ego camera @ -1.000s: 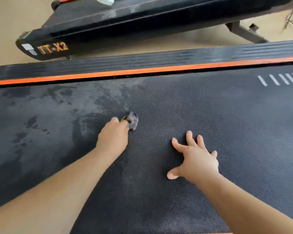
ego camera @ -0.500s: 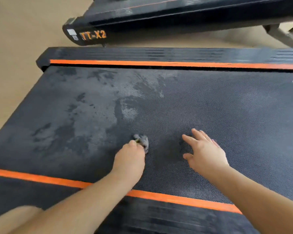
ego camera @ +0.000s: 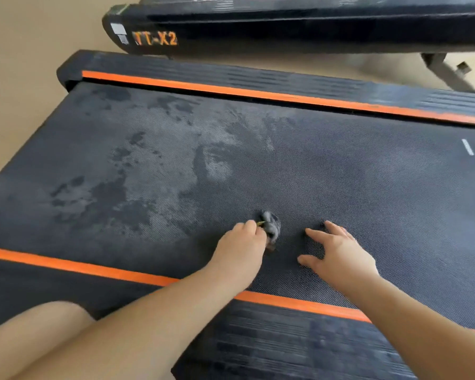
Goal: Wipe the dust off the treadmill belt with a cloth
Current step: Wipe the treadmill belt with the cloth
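A person's two bare forearms reach from the near edge over a dark treadmill belt (ego camera: 340, 174). The left hand (ego camera: 242, 249) is curled around a small grey cloth (ego camera: 270, 227), bunched into a wad and pressed on the belt near its near side; most of the cloth is hidden under the fingers, and something yellowish at the fingertips is too blurred to identify. Just to its right, the right hand (ego camera: 337, 255) lies flat on the belt with fingers spread, holding nothing. Pale dust patches (ego camera: 159, 176) cover the belt's left and far parts. Orange stripes (ego camera: 231, 90) edge both side rails. A bare knee (ego camera: 30, 325) shows at the near left. Beyond, a second treadmill (ego camera: 285, 28) marked "TT-X2" is cut off at the top.
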### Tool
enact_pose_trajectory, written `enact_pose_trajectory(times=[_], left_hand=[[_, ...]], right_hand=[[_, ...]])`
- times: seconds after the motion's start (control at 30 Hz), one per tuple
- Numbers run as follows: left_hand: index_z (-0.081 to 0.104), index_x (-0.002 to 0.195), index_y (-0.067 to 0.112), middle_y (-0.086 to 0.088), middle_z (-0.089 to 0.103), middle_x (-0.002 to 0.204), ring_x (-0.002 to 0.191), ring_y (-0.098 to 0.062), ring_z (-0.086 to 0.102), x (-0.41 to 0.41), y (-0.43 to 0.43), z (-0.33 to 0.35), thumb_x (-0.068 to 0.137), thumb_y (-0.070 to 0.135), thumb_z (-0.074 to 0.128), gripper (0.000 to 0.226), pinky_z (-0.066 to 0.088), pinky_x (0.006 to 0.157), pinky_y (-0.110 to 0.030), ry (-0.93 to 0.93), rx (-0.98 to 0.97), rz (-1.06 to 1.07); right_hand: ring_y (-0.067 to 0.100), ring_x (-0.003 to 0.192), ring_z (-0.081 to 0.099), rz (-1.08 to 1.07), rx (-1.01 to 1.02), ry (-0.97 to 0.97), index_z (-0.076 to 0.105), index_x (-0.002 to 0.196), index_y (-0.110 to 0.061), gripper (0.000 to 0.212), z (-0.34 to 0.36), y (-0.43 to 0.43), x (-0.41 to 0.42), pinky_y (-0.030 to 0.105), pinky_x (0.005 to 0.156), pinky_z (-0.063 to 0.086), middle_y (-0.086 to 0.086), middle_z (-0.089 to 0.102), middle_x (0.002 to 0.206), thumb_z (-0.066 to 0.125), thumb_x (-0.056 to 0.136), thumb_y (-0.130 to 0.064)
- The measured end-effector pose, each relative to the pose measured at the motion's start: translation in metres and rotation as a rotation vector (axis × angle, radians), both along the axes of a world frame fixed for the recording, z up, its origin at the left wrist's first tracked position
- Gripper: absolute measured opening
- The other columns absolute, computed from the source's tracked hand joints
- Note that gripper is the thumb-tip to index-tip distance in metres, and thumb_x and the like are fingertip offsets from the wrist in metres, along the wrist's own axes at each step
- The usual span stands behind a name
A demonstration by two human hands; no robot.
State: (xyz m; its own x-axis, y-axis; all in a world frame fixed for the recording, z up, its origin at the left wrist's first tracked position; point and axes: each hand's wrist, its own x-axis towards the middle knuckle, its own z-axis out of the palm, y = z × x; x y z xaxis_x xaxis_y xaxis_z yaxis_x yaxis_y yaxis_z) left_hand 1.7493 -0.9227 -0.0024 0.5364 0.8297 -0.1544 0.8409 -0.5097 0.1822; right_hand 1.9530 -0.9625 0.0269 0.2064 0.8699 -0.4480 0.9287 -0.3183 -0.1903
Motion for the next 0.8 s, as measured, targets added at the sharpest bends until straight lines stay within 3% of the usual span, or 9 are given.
enact_pose_trajectory(times=[0.07,0.13,0.2,0.3,0.4,0.53,0.63,0.7,0.8], left_hand=[[0.051,0.103,0.015,-0.006,0.044,0.103,0.097,-0.03,0.051,-0.005,0.025,-0.009,0.1,0.019,0.047,0.007,0.036,0.064,-0.041,-0.017,0.048,-0.029],[0.05,0.095,0.014,-0.006,0.039,0.094,0.092,-0.032,0.052,-0.007,0.053,-0.013,0.099,0.017,0.05,0.005,0.035,0.06,-0.04,-0.043,0.069,0.099],[0.055,0.098,0.011,-0.008,0.042,0.098,0.094,-0.033,0.052,0.006,0.056,-0.01,0.097,0.015,0.05,0.006,0.035,0.061,-0.04,-0.055,0.066,0.18],[0.051,0.101,0.013,-0.007,0.042,0.104,0.095,-0.029,0.047,0.036,0.009,-0.005,0.096,0.013,0.046,0.007,0.034,0.061,-0.039,-0.039,-0.008,-0.09],[0.051,0.105,0.013,-0.005,0.04,0.103,0.095,-0.027,0.046,0.054,-0.031,0.002,0.094,0.009,0.046,0.012,0.044,0.065,-0.043,0.035,-0.144,-0.351],[0.054,0.103,0.019,-0.001,0.046,0.094,0.092,-0.03,0.06,0.082,-0.013,0.009,0.096,0.017,0.053,0.007,0.051,0.07,-0.042,0.12,-0.158,-0.372],[0.044,0.119,0.033,-0.001,0.06,0.102,0.093,-0.028,0.06,0.109,-0.021,0.014,0.095,0.023,0.058,0.029,0.051,0.078,-0.041,-0.152,-0.298,-0.325],[0.05,0.127,0.037,-0.001,0.055,0.099,0.086,-0.025,0.057,0.134,-0.043,0.01,0.097,0.026,0.056,0.033,0.051,0.077,-0.039,-0.211,-0.352,-0.449],[0.06,0.123,0.043,-0.001,0.046,0.092,0.079,-0.024,0.052,0.155,-0.06,-0.005,0.101,0.031,0.047,0.028,0.051,0.073,-0.043,-0.169,-0.336,-0.544]], right_hand=[[0.011,0.155,0.021,-0.014,0.025,0.046,0.043,0.15,-0.049,0.062,-0.001,-0.009,0.009,0.041,0.114,0.039,-0.015,0.024,0.168,0.064,0.093,-0.06],[0.007,0.153,0.026,-0.008,0.055,0.056,0.047,0.147,-0.05,0.053,-0.002,-0.022,0.021,0.037,0.112,0.041,-0.019,0.029,0.165,0.062,0.096,-0.056],[0.007,0.151,0.03,-0.034,0.087,0.056,0.051,0.144,-0.051,0.048,-0.003,-0.036,0.038,0.037,0.109,0.043,-0.02,0.034,0.162,0.061,0.098,-0.053],[0.007,0.151,0.03,-0.064,0.08,0.017,0.052,0.144,-0.05,0.045,-0.008,-0.06,0.069,0.037,0.112,0.041,-0.022,0.034,0.162,0.06,0.099,-0.051],[0.007,0.153,0.027,-0.058,0.116,-0.008,0.056,0.141,-0.048,0.04,-0.021,-0.086,0.095,0.035,0.117,0.037,-0.022,0.033,0.163,0.06,0.101,-0.046],[0.015,0.149,0.04,-0.153,0.272,0.013,0.067,0.133,-0.039,0.035,-0.032,-0.108,0.114,0.041,0.109,0.046,-0.012,0.046,0.158,0.064,0.1,-0.031],[0.02,0.144,0.044,-0.231,0.317,0.026,0.071,0.13,-0.034,0.032,-0.034,-0.109,0.122,0.043,0.106,0.047,-0.009,0.052,0.153,0.064,0.1,-0.027],[0.024,0.141,0.049,-0.219,0.35,0.036,0.074,0.126,-0.031,0.03,-0.036,-0.108,0.124,0.044,0.104,0.049,-0.005,0.058,0.148,0.067,0.098,-0.025],[0.025,0.143,0.047,-0.207,0.334,0.059,0.074,0.124,-0.033,0.029,-0.038,-0.11,0.125,0.044,0.108,0.046,-0.003,0.058,0.149,0.068,0.097,-0.026]])
